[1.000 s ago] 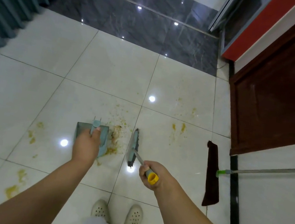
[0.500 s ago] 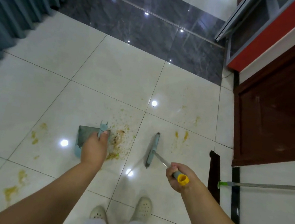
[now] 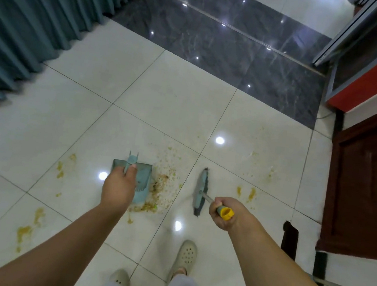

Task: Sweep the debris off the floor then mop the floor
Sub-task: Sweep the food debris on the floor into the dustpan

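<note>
My left hand (image 3: 118, 187) grips the handle of a teal dustpan (image 3: 142, 180) set on the white tiled floor. A pile of yellowish-brown crumbly debris (image 3: 163, 187) lies just right of the pan's open edge. My right hand (image 3: 223, 212) grips the yellow-tipped handle of a teal broom, whose head (image 3: 200, 191) rests on the floor right of the debris, a gap apart from it. More yellow smears (image 3: 246, 192) lie right of the broom, and other smears (image 3: 27, 229) at the lower left. A mop's dark pad (image 3: 289, 239) lies on the floor at the right.
A teal curtain (image 3: 31, 11) hangs along the left. A dark wooden door (image 3: 370, 187) and a red-trimmed frame (image 3: 373, 79) stand at the right. A dark marble strip (image 3: 220, 45) crosses the floor ahead. My shoe (image 3: 186, 255) stands below the broom.
The broom head has swung right, away from the debris pile, with my right hand following. The dustpan stays by the pile. The view has shifted, pushing the mop toward the right edge.
</note>
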### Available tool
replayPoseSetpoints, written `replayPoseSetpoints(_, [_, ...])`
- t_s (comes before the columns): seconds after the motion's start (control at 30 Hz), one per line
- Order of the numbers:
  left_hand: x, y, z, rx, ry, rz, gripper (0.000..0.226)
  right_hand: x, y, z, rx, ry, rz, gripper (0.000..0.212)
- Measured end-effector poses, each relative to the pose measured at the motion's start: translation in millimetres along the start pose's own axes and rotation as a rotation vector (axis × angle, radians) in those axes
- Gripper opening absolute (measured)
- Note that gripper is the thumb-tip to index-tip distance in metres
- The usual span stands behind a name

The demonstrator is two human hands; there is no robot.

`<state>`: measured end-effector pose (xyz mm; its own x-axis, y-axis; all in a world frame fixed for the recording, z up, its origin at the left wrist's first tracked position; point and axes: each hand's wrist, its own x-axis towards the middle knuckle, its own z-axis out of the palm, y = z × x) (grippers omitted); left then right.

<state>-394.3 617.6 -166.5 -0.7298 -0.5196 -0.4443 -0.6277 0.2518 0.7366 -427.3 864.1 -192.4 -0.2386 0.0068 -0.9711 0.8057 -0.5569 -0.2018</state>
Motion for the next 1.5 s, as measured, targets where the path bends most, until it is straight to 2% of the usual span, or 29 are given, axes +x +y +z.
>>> replayPoseSetpoints(0.2, [-1, 40, 45, -0.022, 0.068, -0.047, 0.038, -11, -35, 25, -0.107, -0.063, 0.024, 0.025])
replayPoseSetpoints(0.4, [-4, 82, 95, -0.007, 0.128, -0.019, 0.038, -14, -77, -2, -0.054, -0.132, 0.077, 0.022])
replayPoseSetpoints(0.77, [-4, 118, 160, -0.026, 0.115, 0.032, 0.040, -20, -161, -73, 0.157, -0.030, -0.037, 0.018])
replayPoseSetpoints(0.8, [-2, 118, 162, -0.025, 0.114, 0.037, 0.041, -18, -165, -75, 0.172, -0.019, -0.046, 0.019])
replayPoseSetpoints(0.87, [3, 121, 164, -0.021, 0.109, 0.052, 0.043, -11, -174, -75, 0.198, 0.029, -0.066, 0.041])
replayPoseSetpoints(1.0, [15, 126, 165, -0.060, 0.088, 0.051, 0.040, 3, -185, -69, 0.226, 0.096, -0.090, 0.046])
replayPoseSetpoints(1.13, [34, 127, 163, -0.081, 0.078, 0.025, 0.040, 18, -190, -48, 0.197, 0.091, -0.071, 0.023])
replayPoseSetpoints(1.23, [48, 128, 160, -0.084, 0.077, -0.001, 0.039, 27, -183, -25, 0.111, 0.085, -0.032, 0.024])
replayPoseSetpoints(1.5, [87, 126, 137, -0.030, 0.101, 0.014, 0.044, 37, -157, 45, 0.007, -0.102, 0.107, 0.020])
